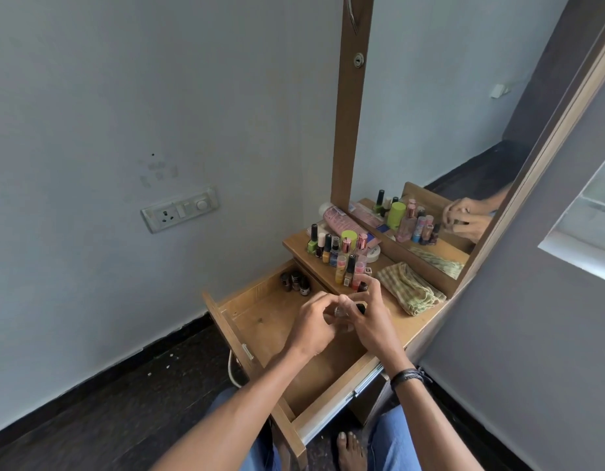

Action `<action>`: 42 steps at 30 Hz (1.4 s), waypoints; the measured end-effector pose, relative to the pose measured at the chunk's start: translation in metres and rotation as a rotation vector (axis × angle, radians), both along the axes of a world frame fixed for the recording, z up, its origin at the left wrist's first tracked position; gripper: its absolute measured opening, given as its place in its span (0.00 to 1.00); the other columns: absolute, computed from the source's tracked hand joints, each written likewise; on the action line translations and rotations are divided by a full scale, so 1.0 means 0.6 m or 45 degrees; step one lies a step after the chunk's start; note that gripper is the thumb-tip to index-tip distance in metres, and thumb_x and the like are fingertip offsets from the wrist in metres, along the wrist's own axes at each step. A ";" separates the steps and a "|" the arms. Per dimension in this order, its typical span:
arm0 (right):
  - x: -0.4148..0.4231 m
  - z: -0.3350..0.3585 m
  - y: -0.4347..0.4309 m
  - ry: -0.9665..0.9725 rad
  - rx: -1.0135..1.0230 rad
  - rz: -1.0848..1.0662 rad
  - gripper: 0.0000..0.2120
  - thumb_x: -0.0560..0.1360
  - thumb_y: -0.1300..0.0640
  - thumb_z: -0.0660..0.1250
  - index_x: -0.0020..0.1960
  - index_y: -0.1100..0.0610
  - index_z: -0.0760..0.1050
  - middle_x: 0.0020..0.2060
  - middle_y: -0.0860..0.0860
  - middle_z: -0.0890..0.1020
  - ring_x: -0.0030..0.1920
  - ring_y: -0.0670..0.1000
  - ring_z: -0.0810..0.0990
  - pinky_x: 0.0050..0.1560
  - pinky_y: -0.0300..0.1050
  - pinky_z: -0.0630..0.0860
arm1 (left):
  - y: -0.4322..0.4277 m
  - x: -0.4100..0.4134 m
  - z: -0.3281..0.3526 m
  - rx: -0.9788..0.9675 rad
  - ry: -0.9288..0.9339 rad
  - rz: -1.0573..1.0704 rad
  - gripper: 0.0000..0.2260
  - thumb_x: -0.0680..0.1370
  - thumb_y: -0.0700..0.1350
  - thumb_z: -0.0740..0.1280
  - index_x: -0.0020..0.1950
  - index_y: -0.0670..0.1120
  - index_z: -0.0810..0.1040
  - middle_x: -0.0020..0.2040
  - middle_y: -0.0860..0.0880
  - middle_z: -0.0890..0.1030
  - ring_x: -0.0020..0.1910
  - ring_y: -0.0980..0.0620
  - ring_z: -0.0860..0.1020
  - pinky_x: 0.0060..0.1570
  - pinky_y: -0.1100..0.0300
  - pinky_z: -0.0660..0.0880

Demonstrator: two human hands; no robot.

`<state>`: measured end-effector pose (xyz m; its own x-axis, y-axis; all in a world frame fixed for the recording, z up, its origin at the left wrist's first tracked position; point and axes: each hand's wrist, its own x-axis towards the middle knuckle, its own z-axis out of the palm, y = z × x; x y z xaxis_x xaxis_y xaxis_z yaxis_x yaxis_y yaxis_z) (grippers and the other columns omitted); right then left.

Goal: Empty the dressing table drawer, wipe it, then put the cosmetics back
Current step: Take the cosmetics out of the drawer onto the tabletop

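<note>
Grip: left hand (pixel 311 326) and right hand (pixel 370 317) both pinched a small bottle (pixel 345 311) near the drawer's (pixel 260 321) far edge.
Care: one hand likely needed a firm hold before the other released.

Left hand (pixel 311 329), right hand (pixel 369 322), both forearms bare. Black braided band (pixel 408 377) around right wrist, cord ends loose. Blue denim trousers (pixel 394 436) on both legs. One bare foot (pixel 351 450), toes visible.

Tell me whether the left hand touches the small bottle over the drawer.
Touching: the head view shows the left hand pinching the small bottle, the right hand gripping it too.
</note>
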<state>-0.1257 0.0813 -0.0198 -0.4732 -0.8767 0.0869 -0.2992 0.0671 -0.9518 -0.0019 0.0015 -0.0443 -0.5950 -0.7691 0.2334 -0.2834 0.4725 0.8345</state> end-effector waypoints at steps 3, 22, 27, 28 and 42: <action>-0.006 0.013 0.000 0.062 0.030 0.016 0.18 0.80 0.44 0.65 0.67 0.45 0.67 0.49 0.47 0.84 0.45 0.47 0.86 0.44 0.54 0.85 | -0.012 0.002 -0.003 0.081 -0.024 0.049 0.11 0.71 0.44 0.78 0.52 0.49 0.83 0.51 0.56 0.81 0.47 0.55 0.83 0.46 0.57 0.83; -0.063 -0.051 0.006 0.137 -0.068 -0.679 0.08 0.79 0.55 0.70 0.43 0.47 0.76 0.34 0.48 0.84 0.33 0.50 0.84 0.36 0.53 0.83 | -0.256 -0.043 0.072 0.374 0.078 0.606 0.12 0.75 0.43 0.75 0.57 0.45 0.81 0.50 0.51 0.84 0.48 0.52 0.82 0.54 0.56 0.78; -0.065 -0.056 0.006 0.175 -0.069 -0.682 0.09 0.79 0.57 0.70 0.43 0.45 0.76 0.35 0.47 0.84 0.35 0.51 0.84 0.37 0.54 0.83 | -0.296 -0.067 0.048 0.345 -0.060 0.545 0.15 0.73 0.40 0.76 0.59 0.45 0.82 0.55 0.49 0.84 0.53 0.50 0.81 0.59 0.52 0.78; -0.065 -0.057 0.006 0.186 -0.071 -0.677 0.09 0.79 0.57 0.70 0.43 0.46 0.76 0.35 0.47 0.84 0.35 0.51 0.84 0.37 0.54 0.83 | -0.298 -0.069 0.044 0.346 -0.080 0.536 0.15 0.74 0.40 0.76 0.60 0.46 0.82 0.55 0.49 0.84 0.53 0.50 0.81 0.59 0.53 0.78; -0.062 -0.051 0.007 0.251 -0.079 -0.715 0.07 0.77 0.60 0.71 0.44 0.50 0.78 0.35 0.44 0.82 0.36 0.48 0.82 0.37 0.48 0.81 | -0.300 -0.045 0.024 0.327 0.002 0.607 0.15 0.76 0.30 0.66 0.57 0.47 0.80 0.51 0.51 0.82 0.50 0.53 0.81 0.52 0.57 0.80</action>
<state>-0.1628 0.0853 -0.0501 -0.8325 -0.4875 0.2632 -0.4052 0.2119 -0.8893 -0.0287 -0.1786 -0.0299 -0.1663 -0.9861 0.0030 -0.4149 0.0727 0.9069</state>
